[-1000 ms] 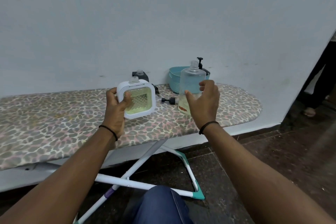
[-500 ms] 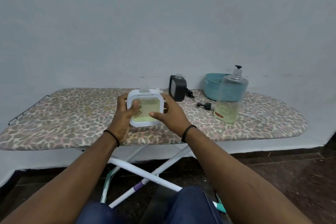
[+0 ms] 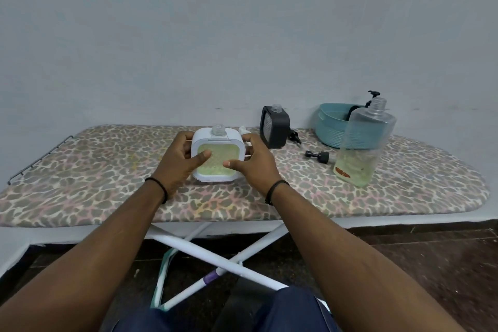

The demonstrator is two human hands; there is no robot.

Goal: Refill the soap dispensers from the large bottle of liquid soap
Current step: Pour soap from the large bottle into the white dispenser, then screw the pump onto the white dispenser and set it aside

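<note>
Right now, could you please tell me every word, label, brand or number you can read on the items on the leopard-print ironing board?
No text is legible.
Large clear plastic soap bottle: a red-and-white mark near its base, too small and blurred to read.
White square soap dispenser, held by the left hand and right hand: no print visible.
Black square dispenser: no print visible.

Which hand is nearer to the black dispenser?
Right. The right hand holds the white dispenser beside the black dispenser; the left hand is on the white one's far side.
</note>
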